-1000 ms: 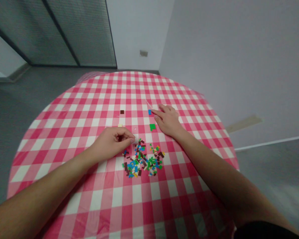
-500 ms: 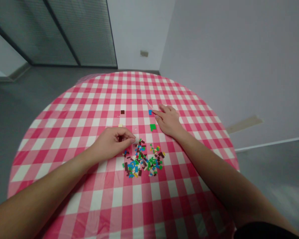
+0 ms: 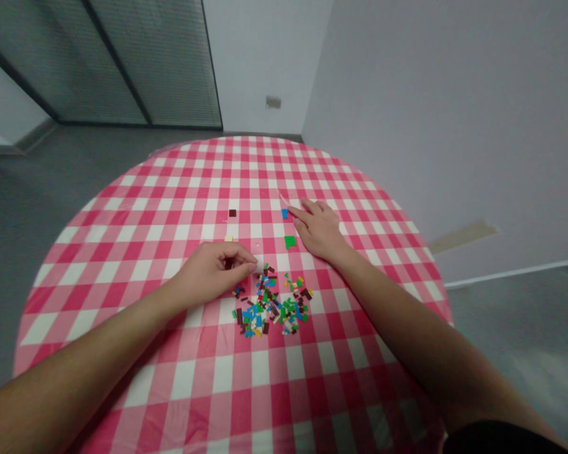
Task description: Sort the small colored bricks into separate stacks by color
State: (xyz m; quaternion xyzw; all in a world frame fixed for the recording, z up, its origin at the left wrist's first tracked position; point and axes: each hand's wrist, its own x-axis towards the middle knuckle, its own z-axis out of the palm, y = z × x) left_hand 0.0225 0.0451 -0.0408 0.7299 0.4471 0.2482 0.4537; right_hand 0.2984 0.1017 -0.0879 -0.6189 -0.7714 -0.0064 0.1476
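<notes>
Right at the centre of the frame, all eyes on the blue piece (image 3: 284,214)! It lies immediately left of the right hand (image 3: 319,230), whose extended index finger reaches its right edge, touching or just beside; we can't separate the two from here. That's the nearer hand by far, coming in from the lower right with its fingers spread. The blue piece's long axis? It looks a shade taller than wide, running up the frame, though it's too small for us to swear to it.

Just below it sits the green piece (image 3: 290,241), near the right thumb. Over on the left, the left hand (image 3: 212,270) is well apart from its partner, thumb and index drawn close in a pinch; whether anything is between them, we cannot tell. From those fingertips the pile of small bricks (image 3: 274,309) spreads down and to the right, towards lower centre. Above that hand we spot a cream piece (image 3: 229,238), partly covered, and a dark brown piece (image 3: 232,213) higher up, all on the checked tablecloth (image 3: 184,381).
</notes>
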